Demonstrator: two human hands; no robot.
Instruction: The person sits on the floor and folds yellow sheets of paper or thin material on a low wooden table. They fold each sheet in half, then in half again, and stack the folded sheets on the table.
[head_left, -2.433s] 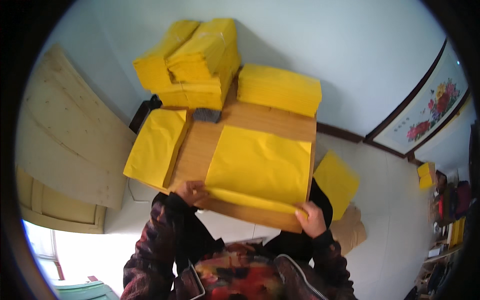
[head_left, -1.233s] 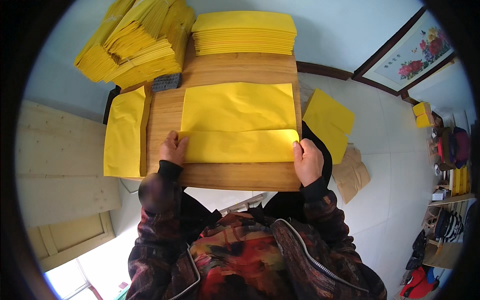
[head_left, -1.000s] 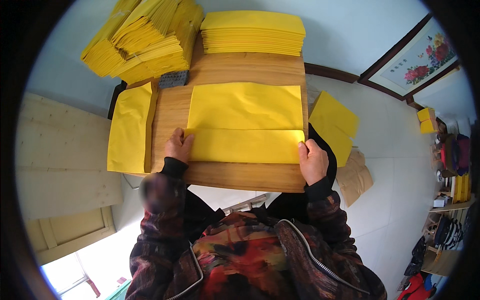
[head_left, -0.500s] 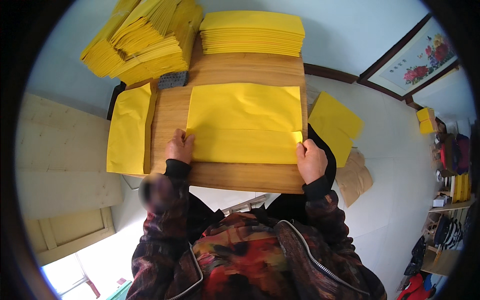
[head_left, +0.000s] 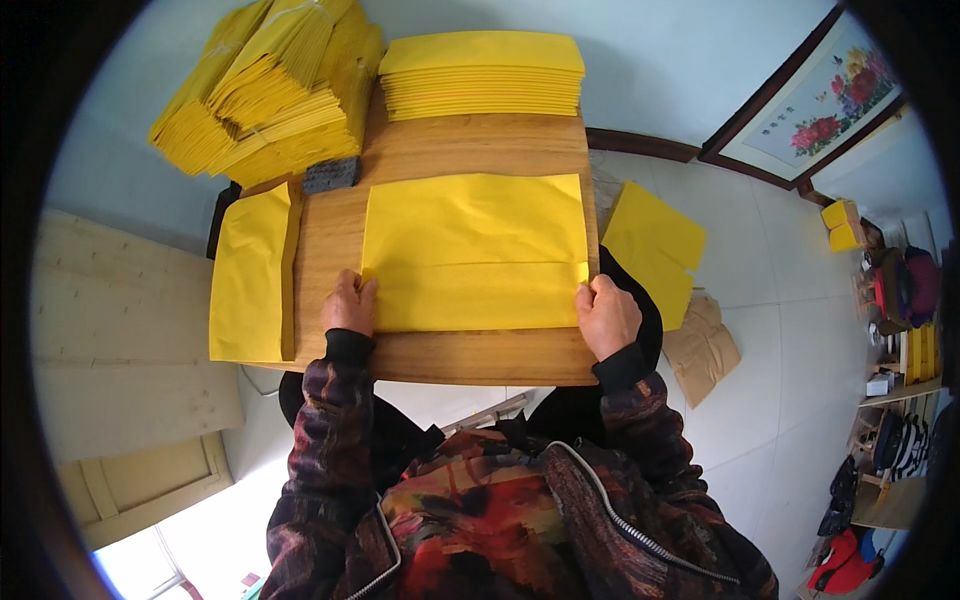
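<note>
A yellow paper envelope [head_left: 475, 220], wide and slightly wrinkled, lies flat on the wooden table [head_left: 460, 150]. A crosswise fold line runs above its near edge. My left hand [head_left: 349, 302] is closed, pinching the envelope's left side near that line. On the opposite side, my right hand [head_left: 609, 316] pinches the edge between thumb and curled fingers. Part of each side edge is hidden behind my fingers. Left of my left hand lies a stack of yellow envelopes [head_left: 250, 275], seen from above.
Bundles of yellow envelopes [head_left: 290, 100] are heaped at the far left, beside a neat stack [head_left: 480, 75] at the back. A dark grey block [head_left: 332, 175] sits before the heap. Yellow sheets [head_left: 655, 245] and brown paper [head_left: 705, 345] lie right of the table, lower down.
The whole view has shifted slightly, so the table sits a little further left. Both hands keep their pinch on the envelope's sides.
</note>
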